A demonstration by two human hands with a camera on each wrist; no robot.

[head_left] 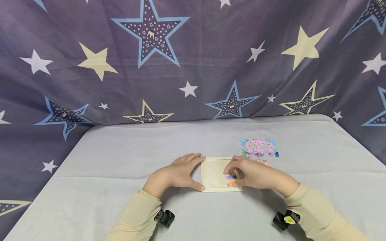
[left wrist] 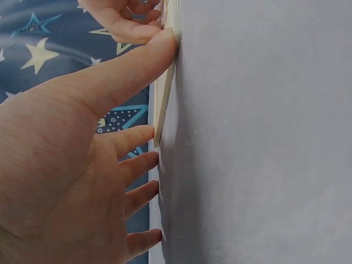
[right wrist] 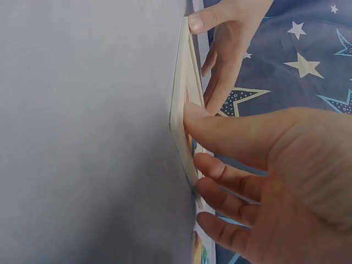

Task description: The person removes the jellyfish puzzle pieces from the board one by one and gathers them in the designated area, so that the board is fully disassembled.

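Observation:
A shallow, pale wooden puzzle tray (head_left: 212, 174) lies flat on the cloth between both hands. A few colourful jigsaw pieces (head_left: 230, 183) sit together in its lower right part. My left hand (head_left: 178, 173) is spread at the tray's left side, with thumb and index fingertip touching its two left corners; the other fingers rest on the cloth. My right hand (head_left: 254, 173) reaches over the right side, thumb and bent fingers around a jigsaw piece among those in the tray. In the right wrist view, the thumb (right wrist: 212, 127) partly hides the pieces.
Behind the right hand, several loose jigsaw pieces (head_left: 258, 149), mostly pink and blue, lie loosely arranged as a picture. A light grey cloth (head_left: 126, 150) covers the table. A dark curtain with stars (head_left: 199, 67) hangs behind it.

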